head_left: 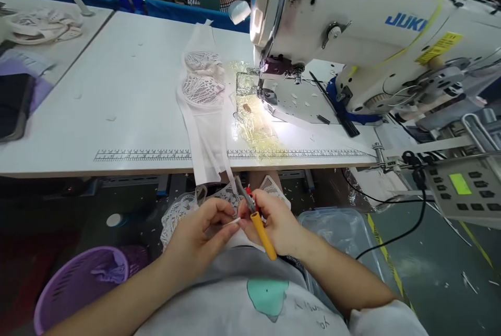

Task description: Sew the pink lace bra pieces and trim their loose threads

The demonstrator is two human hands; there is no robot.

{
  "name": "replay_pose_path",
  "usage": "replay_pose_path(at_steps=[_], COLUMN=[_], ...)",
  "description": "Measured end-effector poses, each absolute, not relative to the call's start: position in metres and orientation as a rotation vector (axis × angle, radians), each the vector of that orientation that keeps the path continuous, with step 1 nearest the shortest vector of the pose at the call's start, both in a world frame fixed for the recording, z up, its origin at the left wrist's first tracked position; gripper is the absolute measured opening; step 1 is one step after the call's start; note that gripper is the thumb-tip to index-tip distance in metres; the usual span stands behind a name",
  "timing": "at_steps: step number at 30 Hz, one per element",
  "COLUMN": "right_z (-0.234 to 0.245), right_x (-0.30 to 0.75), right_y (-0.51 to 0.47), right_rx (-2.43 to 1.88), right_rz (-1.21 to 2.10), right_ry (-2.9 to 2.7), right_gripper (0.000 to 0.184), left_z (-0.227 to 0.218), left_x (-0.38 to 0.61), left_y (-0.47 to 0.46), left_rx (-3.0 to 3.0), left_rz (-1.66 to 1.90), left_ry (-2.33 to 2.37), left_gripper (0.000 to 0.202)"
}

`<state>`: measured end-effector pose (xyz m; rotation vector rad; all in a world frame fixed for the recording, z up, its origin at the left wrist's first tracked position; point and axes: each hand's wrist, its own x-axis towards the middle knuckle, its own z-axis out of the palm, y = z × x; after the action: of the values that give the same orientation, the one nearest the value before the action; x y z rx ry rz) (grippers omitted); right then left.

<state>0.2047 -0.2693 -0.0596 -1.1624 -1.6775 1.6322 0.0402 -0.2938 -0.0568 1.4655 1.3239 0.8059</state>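
Observation:
Both my hands meet low in front of my lap, just off the table's front edge. My left hand (pixel 205 226) pinches the end of a thin white strap (pixel 233 221) between thumb and fingers. In my right hand (pixel 277 218) are thread snips (pixel 263 237) with an orange handle and a grey metal end pointing up and away; a small red part shows beside them. The right fingertips also touch the strap end. A white lace bra (pixel 205 85) lies on the table, its lower part hanging over the edge. More white lace fabric (pixel 178 216) rests on my lap, partly hidden by my hands.
A sewing machine (pixel 352 12) stands on the right of the white table (pixel 136 91), its lamp lit. A control panel (pixel 465 184) juts out at right. Below are a purple basket (pixel 50 294) and a clear plastic bin (pixel 336 221). A phone (pixel 13 106) lies far left.

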Motion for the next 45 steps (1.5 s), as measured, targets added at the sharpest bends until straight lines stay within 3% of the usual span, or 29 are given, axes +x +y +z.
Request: replay_pose_path(at_steps=[8, 19, 22, 25, 27, 32, 38, 45], right_z=[-0.06, -0.065, -0.065, -0.072, -0.08, -0.093, -0.094, -0.094], right_x=[0.253, 0.279, 0.257, 0.229, 0.215, 0.212, 0.223, 0.228], right_y=[-0.271, -0.268, -0.27, -0.273, -0.273, -0.269, -0.268, -0.272], right_rx=[-1.229, -1.618, -1.539, -1.278, -1.2, -1.156, -1.11, -1.116], right_rz=[1.09, 0.63, 0.884, 1.328, 1.456, 1.453, 1.449, 1.488], right_ry=[-1.878, -1.972, -1.924, -1.93, -1.952, -1.946, -1.962, -1.936], right_gripper=[0.016, 0.022, 0.026, 0.015, 0.01, 0.022, 0.015, 0.014], left_z=[-0.072, -0.069, -0.068, -0.064, -0.062, -0.066, -0.066, -0.054], left_x=[-0.008, 0.0, 0.013, 0.023, 0.026, 0.007, -0.04, -0.059], left_y=[-0.278, -0.275, -0.277, -0.277, -0.277, -0.275, -0.277, -0.274], left_rx=[2.222, 2.329, 2.449, 2.498, 2.516, 2.611, 2.492, 1.949], left_rz=[0.306, 0.117, 0.122, 0.099, 0.118, 0.122, 0.145, 0.372], left_ry=[1.339, 1.274, 1.232, 1.178, 1.136, 1.053, 1.126, 1.281], left_gripper=[0.024, 0.023, 0.025, 0.024, 0.022, 0.024, 0.033, 0.018])
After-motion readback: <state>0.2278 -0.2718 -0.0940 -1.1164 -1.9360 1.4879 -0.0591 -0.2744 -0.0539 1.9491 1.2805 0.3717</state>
